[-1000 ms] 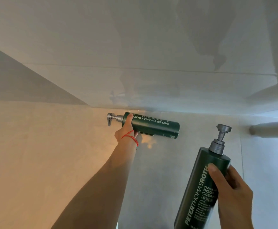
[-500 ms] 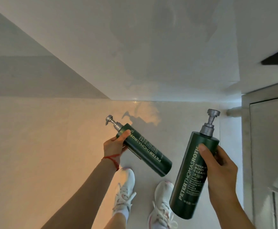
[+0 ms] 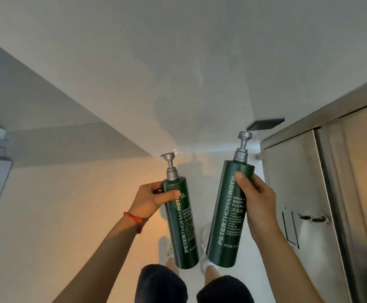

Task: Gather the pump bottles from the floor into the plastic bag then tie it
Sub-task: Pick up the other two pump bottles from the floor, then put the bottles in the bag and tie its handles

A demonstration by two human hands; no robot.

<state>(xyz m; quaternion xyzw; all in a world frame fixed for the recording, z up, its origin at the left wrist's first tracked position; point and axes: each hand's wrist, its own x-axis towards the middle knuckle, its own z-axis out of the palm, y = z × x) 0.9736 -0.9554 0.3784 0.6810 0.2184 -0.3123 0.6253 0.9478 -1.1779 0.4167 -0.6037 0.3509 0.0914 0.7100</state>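
Two dark green pump bottles with grey pump heads are held up side by side in front of me. My left hand (image 3: 150, 199), with a red string on the wrist, grips the left bottle (image 3: 181, 224) near its shoulder, thumb across the front. My right hand (image 3: 258, 206) grips the right, nearer bottle (image 3: 228, 215) at its upper half. Both bottles stand nearly upright, pumps pointing away from me. No plastic bag is in view.
Below the bottles are my legs in dark shorts (image 3: 162, 285) and white shoes (image 3: 164, 246) on a pale tiled floor (image 3: 69, 215). A metal-framed door or cabinet (image 3: 322, 193) runs along the right. A white wall (image 3: 178, 73) rises ahead.
My left hand lifted its bottle from the floor by the wall and turned it upright. Both bottles came closer together and nearer to me as my view tilted down.
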